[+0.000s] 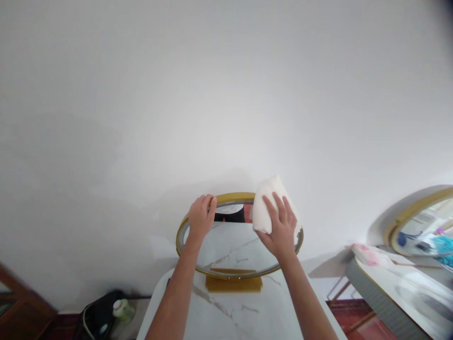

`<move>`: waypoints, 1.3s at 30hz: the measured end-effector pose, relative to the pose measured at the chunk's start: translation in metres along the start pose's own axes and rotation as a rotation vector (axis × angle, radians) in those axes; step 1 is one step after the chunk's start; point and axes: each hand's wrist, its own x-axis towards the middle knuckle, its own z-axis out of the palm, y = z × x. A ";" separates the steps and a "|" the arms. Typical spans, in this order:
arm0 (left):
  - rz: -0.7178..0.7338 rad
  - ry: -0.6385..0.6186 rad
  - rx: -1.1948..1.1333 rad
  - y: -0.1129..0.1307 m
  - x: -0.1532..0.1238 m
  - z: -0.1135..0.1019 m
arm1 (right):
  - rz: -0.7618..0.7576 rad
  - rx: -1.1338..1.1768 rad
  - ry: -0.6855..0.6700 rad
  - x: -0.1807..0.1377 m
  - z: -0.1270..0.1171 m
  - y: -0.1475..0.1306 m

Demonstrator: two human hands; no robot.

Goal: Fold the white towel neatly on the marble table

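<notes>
A round mirror with a gold frame [226, 197] stands on a gold base on a white marble tabletop [244, 316], against a white wall. My left hand [200, 218] grips the mirror's upper left rim, fingers curled over the frame. My right hand [279, 227] presses a folded white cloth [266, 203] flat against the mirror's upper right part, fingers stretched over the cloth. The glass [230, 248] reflects the marble top.
A second gold-framed oval mirror [421, 222] leans at the right above another table [382, 288] with a pink item [366, 254] on it. On the floor at lower left a dark bin [101, 314] holds a pale bottle [122, 309]. Dark wooden furniture [14, 302] sits at far left.
</notes>
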 end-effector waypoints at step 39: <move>-0.019 -0.001 -0.031 -0.001 0.000 0.003 | -0.175 0.065 0.005 -0.040 0.052 -0.012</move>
